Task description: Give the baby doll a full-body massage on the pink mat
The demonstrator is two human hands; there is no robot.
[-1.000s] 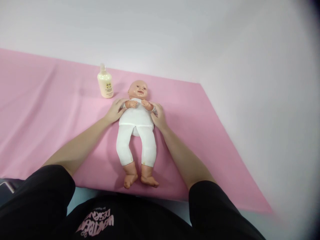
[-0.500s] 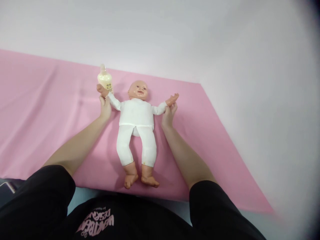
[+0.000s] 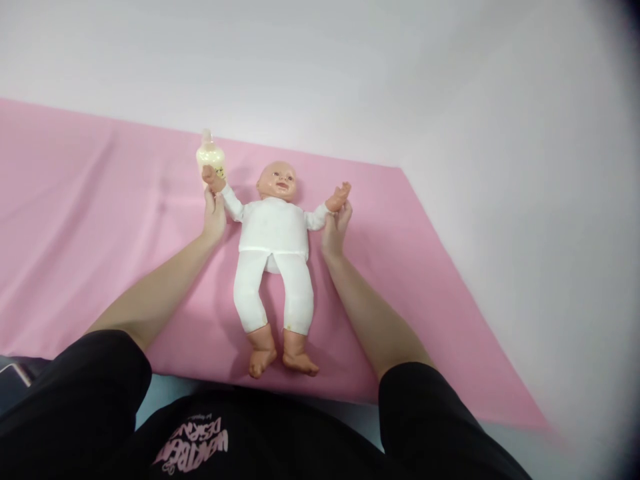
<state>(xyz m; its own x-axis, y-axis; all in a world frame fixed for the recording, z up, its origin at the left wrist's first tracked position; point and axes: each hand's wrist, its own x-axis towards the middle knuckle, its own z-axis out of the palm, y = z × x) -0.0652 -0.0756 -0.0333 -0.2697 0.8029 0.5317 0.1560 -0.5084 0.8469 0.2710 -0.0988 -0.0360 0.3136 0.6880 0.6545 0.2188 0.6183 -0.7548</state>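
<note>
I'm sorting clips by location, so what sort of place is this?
Perhaps a baby-care practice area, though little of the setting shows: a baby doll in white lies on a pink cover, with a pale yellow bottle standing near its head.

Creased pink cloth [image 3: 120,220], pale grey-white surface [image 3: 500,113] beyond

The only view comes from the person's own head, above the black shirt [image 3: 270,433], and faces forward and steeply down. It is near enough that the shirt and sleeves fill the bottom edge, yet wide enough to hold the whole doll [image 3: 274,227], seen from its foot end, with the left hand [image 3: 215,220] and right hand [image 3: 336,233] around mid-frame. The pink surface [image 3: 410,300] runs off the left edge; a pale backdrop [image 3: 320,73] spans the top.
</note>
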